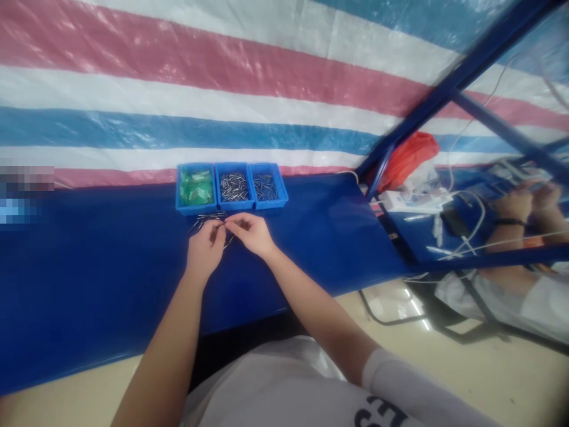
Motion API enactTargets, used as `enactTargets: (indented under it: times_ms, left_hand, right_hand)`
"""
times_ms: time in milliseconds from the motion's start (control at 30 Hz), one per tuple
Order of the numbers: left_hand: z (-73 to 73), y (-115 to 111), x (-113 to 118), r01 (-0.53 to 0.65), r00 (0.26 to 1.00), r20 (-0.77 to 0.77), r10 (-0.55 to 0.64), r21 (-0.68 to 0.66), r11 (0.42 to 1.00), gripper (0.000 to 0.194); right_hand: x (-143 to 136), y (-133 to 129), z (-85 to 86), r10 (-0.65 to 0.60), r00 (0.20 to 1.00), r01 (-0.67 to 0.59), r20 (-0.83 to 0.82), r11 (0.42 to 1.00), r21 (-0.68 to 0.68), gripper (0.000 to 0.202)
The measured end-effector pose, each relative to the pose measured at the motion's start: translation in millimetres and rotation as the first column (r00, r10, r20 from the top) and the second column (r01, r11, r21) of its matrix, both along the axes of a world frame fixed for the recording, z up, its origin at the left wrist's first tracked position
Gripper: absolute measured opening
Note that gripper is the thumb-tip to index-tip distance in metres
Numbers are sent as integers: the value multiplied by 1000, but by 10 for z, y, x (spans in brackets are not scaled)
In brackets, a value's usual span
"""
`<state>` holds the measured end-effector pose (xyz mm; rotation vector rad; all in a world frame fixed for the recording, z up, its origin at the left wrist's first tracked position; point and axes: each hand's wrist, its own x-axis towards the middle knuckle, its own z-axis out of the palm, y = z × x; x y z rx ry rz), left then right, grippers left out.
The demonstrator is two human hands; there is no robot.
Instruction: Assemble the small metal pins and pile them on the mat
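Note:
My left hand (206, 248) and my right hand (251, 232) meet above the blue table, fingertips pinched together. Whatever they pinch is too small and too covered by the fingers to name. Just behind my left hand lies a loose pile of thin dark metal pieces (201, 220), partly hidden by the fingers. Beyond the hands stand three blue bins in a row. The left bin (197, 210) holds green and clear packets (195, 187). Small metal pins (234, 187) fill the middle bin, and fewer similar pins (265, 187) lie in the right bin.
A striped plastic sheet (267, 89) hangs behind the blue table (111, 267). Blue metal frame bars (422, 89) rise at the right. Past them are a red bag (409, 157), a white power strip (418, 200), cables and a co-worker's hands (528, 201).

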<state>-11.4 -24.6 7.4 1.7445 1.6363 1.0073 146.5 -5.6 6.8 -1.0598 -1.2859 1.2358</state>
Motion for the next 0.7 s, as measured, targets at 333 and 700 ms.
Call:
enactTargets:
  times_ms: [333,700]
  left_hand:
    - [-9,3,-4,1,1000,4,-1,-12,1000,27]
    - [11,-4,1,3,1000,2,-3,-12,1000,27]
  right_hand:
    - [1,-1,10,-8,1000,9,-9,1000,10,27]
    - [-2,2,-1,1,1000,-2,-19,1000,-8,28]
